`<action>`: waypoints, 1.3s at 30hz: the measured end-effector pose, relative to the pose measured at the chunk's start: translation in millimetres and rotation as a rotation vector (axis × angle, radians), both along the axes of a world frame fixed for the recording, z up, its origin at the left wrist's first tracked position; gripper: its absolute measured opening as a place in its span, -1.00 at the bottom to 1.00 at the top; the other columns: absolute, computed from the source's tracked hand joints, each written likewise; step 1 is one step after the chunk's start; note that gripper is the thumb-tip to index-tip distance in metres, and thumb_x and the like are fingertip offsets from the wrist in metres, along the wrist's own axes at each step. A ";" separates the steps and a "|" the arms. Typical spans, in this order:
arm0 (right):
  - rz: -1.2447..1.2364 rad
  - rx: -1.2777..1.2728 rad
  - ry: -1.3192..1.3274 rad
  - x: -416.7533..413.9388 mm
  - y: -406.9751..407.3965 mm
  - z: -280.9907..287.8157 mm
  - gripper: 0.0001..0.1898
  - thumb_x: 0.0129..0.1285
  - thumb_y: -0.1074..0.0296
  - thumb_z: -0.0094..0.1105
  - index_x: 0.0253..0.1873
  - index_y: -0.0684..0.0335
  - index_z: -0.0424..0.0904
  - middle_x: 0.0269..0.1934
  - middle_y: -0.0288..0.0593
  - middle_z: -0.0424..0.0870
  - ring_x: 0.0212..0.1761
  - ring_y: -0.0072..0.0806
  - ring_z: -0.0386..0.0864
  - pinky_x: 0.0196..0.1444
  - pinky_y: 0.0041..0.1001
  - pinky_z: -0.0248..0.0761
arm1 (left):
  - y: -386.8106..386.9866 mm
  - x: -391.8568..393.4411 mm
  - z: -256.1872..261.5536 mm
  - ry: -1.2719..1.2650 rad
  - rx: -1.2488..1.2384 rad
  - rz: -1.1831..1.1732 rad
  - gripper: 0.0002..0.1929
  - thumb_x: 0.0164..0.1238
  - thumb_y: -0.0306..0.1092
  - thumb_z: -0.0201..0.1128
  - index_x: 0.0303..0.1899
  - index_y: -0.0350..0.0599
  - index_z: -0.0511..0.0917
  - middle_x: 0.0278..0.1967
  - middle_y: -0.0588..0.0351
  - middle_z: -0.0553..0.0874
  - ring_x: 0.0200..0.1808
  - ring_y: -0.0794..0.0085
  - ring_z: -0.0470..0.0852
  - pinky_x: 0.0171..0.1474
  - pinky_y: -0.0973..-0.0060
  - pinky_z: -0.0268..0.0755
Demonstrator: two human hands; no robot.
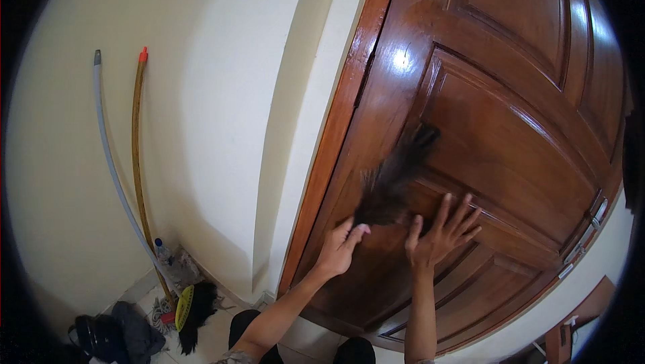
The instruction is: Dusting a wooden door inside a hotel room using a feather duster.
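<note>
My left hand (pixel 341 249) grips the base of a dark feather duster (pixel 390 182); its handle is hidden inside my fist. Motion blurs the feathers, which lie over the raised moulding of a varnished wooden panel door (pixel 509 147). My right hand (pixel 439 238) is spread flat with fingers apart, its palm against the door just right of the duster. It holds nothing. A metal door handle and lock plate (pixel 584 243) sit on the door's far right edge.
Against the cream wall at left lean a broom with a grey pole (pixel 108 137) and a mop with a wooden pole (pixel 136 137). Around their feet are a plastic bottle (pixel 160 253), a black bag (pixel 95 336) and dark cloth (pixel 136 331). Wooden furniture (pixel 559 339) stands at lower right.
</note>
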State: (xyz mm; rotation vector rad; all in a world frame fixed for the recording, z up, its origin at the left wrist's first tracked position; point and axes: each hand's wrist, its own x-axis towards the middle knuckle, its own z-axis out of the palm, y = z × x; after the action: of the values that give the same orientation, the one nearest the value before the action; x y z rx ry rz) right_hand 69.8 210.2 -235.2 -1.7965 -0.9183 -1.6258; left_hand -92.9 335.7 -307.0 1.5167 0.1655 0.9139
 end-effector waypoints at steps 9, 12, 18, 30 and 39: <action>-0.060 -0.235 -0.018 -7.9 13.4 -6.2 -0.31 0.45 -0.23 0.07 0.63 -0.24 0.33 0.72 -0.03 0.10 0.75 0.24 -0.11 0.61 0.38 -0.48 | -8.1 10.9 -4.6 -0.149 -0.138 0.279 -0.70 0.73 -0.18 0.12 -0.04 -0.26 0.64 -0.42 0.26 0.57 -0.36 0.58 0.49 -0.25 0.52 0.39; 0.015 -0.238 0.022 -22.3 23.4 0.2 -0.30 0.44 -0.28 0.08 0.63 -0.30 0.32 0.74 -0.08 0.03 0.71 0.43 -0.20 0.58 0.48 -0.56 | -13.3 7.9 -10.6 -0.040 -0.017 0.082 -0.70 0.73 -0.18 0.11 -0.06 -0.23 0.64 -0.43 0.29 0.55 -0.38 0.60 0.48 -0.26 0.55 0.37; -0.138 -0.380 0.226 -47.9 25.7 17.6 -0.29 0.44 -0.26 0.11 0.64 -0.39 0.26 0.76 -0.15 -0.05 0.71 0.48 -0.23 0.56 0.52 -0.62 | -8.6 9.4 -12.0 -0.188 -0.134 0.107 -0.73 0.77 -0.14 0.07 -0.08 -0.09 0.60 -0.48 0.43 0.36 -0.54 0.79 0.22 -0.49 0.65 0.07; -0.018 -0.143 -0.005 -22.1 38.1 -3.0 -0.30 0.43 -0.25 0.13 0.64 -0.38 0.29 0.74 -0.12 0.03 0.70 0.48 -0.18 0.60 0.48 -0.58 | -1.1 5.4 -15.3 -0.231 -0.390 0.005 -0.70 0.78 -0.08 0.04 -0.09 -0.06 0.59 -0.50 0.44 0.28 -0.55 0.76 0.14 -0.49 0.64 -0.02; -0.029 -0.147 0.001 -24.7 36.8 -4.1 -0.29 0.41 -0.21 0.14 0.64 -0.36 0.30 0.74 -0.10 0.03 0.70 0.49 -0.17 0.60 0.48 -0.56 | -3.2 2.1 -17.7 -0.206 -0.328 0.066 -0.69 0.80 -0.07 0.00 -0.07 -0.05 0.60 -0.51 0.45 0.25 -0.55 0.75 0.10 -0.48 0.64 -0.02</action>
State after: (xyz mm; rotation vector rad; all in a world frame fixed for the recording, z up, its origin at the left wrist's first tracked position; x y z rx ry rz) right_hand 45.1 247.0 -239.3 -1.9167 -1.0398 -1.6118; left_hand -90.8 332.5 -324.7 1.1131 0.2060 1.0340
